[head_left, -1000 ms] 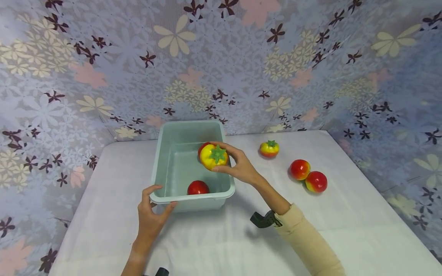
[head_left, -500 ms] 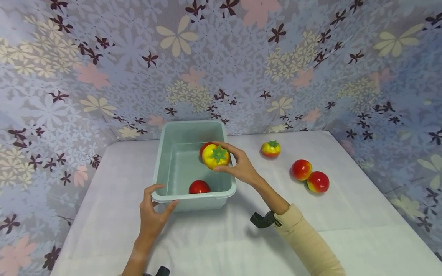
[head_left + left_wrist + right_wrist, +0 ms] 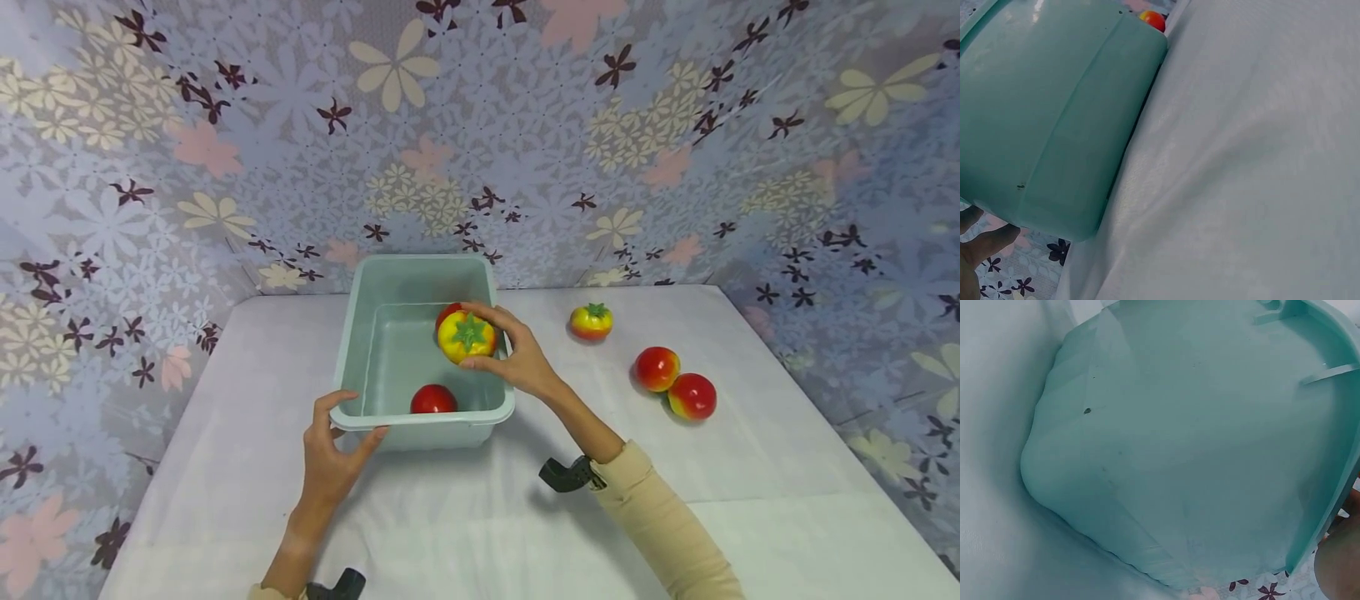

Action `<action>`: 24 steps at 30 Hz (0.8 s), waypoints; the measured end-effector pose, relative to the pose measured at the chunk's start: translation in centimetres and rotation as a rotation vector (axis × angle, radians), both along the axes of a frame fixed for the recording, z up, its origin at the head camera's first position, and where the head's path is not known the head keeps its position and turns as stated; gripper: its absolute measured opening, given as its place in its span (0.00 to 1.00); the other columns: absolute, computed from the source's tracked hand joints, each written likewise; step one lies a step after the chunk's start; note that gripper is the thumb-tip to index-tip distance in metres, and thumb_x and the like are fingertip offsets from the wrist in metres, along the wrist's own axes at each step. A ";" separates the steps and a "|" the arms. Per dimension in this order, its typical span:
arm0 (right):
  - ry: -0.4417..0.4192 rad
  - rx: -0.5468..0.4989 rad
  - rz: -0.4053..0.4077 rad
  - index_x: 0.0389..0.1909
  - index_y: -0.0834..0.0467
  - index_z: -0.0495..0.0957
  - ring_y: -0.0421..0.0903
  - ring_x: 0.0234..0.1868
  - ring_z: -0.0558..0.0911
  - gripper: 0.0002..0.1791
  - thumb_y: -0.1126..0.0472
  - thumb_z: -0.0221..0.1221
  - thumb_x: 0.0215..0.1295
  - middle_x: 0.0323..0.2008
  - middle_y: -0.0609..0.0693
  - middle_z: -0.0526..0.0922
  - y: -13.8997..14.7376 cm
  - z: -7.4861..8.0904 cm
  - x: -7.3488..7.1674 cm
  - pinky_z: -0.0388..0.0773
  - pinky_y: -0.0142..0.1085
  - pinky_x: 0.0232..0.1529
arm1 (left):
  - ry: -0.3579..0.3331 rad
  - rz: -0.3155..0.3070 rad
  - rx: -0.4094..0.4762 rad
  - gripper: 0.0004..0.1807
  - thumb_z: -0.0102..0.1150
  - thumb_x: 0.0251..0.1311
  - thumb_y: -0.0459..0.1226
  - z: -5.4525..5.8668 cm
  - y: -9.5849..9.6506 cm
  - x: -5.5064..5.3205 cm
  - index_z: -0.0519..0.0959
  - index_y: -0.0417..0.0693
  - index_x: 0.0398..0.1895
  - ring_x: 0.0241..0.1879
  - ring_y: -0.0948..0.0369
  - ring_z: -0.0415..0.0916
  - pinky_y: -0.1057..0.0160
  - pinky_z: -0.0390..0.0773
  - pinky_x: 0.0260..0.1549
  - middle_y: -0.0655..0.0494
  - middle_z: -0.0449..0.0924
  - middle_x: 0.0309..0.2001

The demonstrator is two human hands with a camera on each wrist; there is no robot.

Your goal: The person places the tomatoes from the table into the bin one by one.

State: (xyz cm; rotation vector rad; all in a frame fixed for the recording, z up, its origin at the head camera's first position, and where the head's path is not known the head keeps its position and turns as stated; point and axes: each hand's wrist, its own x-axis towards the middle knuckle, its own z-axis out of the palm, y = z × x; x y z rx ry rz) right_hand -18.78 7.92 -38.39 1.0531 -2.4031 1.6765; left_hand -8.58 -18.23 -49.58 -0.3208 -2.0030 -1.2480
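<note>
A pale green plastic tub [image 3: 427, 419] stands on the white cloth in the head view. My left hand [image 3: 330, 467] grips its near left corner, thumb against the front wall and fingers over the rim. Over the right side of the tub, my right hand [image 3: 517, 354] holds a yellow toy tomato [image 3: 453, 340] with a green star-shaped leaf, pinched between thumb and fingers. Behind it shows part of a red round fruit [image 3: 447, 313] inside the tub. Another red fruit [image 3: 433, 399] lies near the front wall. Both wrist views mostly show the tub's outer walls.
Right of the tub, a yellow-red toy tomato [image 3: 592, 322] with a green leaf sits on the cloth. Two red-yellow fruits [image 3: 657, 369] lie side by side farther right. A flower-patterned wall covering [image 3: 525, 167] rises behind the table [image 3: 247, 400].
The whole head view has shifted slightly. Both hands keep their holds, and the yellow toy tomato stays over the tub's right side.
</note>
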 end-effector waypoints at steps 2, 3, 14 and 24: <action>0.005 -0.002 -0.005 0.65 0.68 0.67 0.58 0.68 0.66 0.36 0.73 0.68 0.53 0.65 0.64 0.71 0.0 -0.1 0.0 0.47 0.54 0.74 | 0.006 -0.006 0.000 0.34 0.76 0.41 0.34 0.1 0.0 0.0 0.71 0.32 0.53 0.40 0.68 0.75 0.72 0.78 0.30 0.37 0.80 0.42; 0.007 -0.006 -0.006 0.65 0.68 0.68 0.58 0.68 0.66 0.36 0.74 0.68 0.53 0.65 0.64 0.71 0.0 -0.1 0.0 0.48 0.54 0.73 | 0.004 -0.009 0.003 0.34 0.76 0.41 0.35 0.1 0.0 0.0 0.71 0.32 0.53 0.40 0.68 0.76 0.72 0.77 0.30 0.37 0.80 0.42; 0.043 -0.041 0.032 0.63 0.72 0.68 0.61 0.72 0.61 0.35 0.73 0.68 0.53 0.63 0.67 0.72 1.1 0.0 -0.7 0.51 0.56 0.72 | -0.002 -0.017 0.010 0.32 0.74 0.42 0.31 0.4 0.1 0.3 0.71 0.31 0.52 0.39 0.58 0.78 0.76 0.76 0.33 0.36 0.79 0.45; 0.044 -0.135 -0.085 0.63 0.72 0.67 0.61 0.69 0.65 0.32 0.77 0.64 0.56 0.61 0.69 0.73 4.6 -0.3 -2.9 0.48 0.56 0.72 | 0.000 0.009 -0.014 0.34 0.77 0.39 0.31 -0.1 0.0 0.2 0.72 0.32 0.52 0.40 0.59 0.77 0.72 0.78 0.30 0.38 0.79 0.47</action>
